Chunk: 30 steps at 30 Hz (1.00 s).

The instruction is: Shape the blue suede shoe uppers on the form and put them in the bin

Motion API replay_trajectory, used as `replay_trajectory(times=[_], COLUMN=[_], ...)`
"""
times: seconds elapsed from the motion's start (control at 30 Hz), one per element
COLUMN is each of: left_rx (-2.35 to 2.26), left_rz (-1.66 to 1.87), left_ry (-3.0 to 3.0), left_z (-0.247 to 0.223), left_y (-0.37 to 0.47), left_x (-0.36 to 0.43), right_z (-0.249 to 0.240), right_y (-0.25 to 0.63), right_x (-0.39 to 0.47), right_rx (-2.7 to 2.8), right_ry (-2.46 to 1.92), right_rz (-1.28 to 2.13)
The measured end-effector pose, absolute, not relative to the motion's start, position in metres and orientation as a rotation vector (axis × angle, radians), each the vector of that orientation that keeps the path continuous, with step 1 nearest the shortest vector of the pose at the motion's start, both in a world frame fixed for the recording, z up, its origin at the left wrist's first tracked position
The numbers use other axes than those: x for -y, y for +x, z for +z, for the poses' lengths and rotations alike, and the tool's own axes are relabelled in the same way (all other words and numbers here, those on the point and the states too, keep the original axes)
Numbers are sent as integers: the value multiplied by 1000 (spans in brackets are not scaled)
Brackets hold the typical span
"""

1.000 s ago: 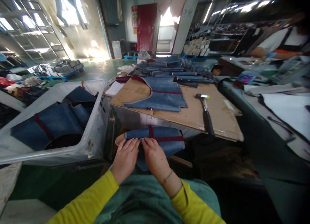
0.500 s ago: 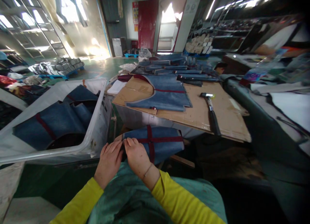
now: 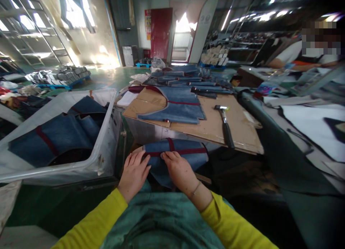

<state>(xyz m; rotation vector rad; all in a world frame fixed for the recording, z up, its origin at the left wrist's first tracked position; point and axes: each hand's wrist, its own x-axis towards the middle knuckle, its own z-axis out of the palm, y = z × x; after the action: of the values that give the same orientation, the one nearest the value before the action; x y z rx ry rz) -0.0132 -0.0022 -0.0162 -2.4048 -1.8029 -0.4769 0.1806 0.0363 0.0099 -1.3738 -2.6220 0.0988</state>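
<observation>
A blue leather-like panel [image 3: 188,162] with crossed dark red strips [image 3: 185,151] lies low before me, in front of the cardboard-topped table. My left hand [image 3: 135,171] rests on its left end, fingers stretched out and slightly apart, holding nothing. My right hand [image 3: 181,170] is on the lengthwise strip left of the crossing, its fingers bent and pressed together at the tips. What they pinch, if anything, is hidden. Beyond my hands, a similar blue panel [image 3: 183,110] lies on the cardboard [image 3: 212,128]. A black-handled hammer [image 3: 225,125] lies to its right.
At the left stands a white plastic bin [image 3: 106,137] with blue panels [image 3: 64,134] in it. Stacked blue pieces [image 3: 183,76] cover the table's far end. A dark-covered table [image 3: 272,134] runs along the right, where a person [image 3: 291,56] is at work farther back.
My right hand has moved right along the strip, away from my left hand. The left hand's fingers have spread on the panel's end. The view has shifted slightly, showing more of the co-worker.
</observation>
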Motion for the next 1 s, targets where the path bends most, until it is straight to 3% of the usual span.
replay_trajectory(times=[0.2, 0.47, 1.0], left_rx=[1704, 1673, 1511], left_rz=[-535, -575, -329], left_ry=[-2581, -2697, -2752], left_z=[-17, -14, 2], left_y=[21, 71, 86], left_x=[-10, -25, -46], right_z=[7, -11, -28], right_y=[219, 245, 317], right_x=[-41, -47, -66], right_rx=[2608, 2474, 2288], right_ry=[-1451, -1379, -1566], right_rz=[-27, 76, -27])
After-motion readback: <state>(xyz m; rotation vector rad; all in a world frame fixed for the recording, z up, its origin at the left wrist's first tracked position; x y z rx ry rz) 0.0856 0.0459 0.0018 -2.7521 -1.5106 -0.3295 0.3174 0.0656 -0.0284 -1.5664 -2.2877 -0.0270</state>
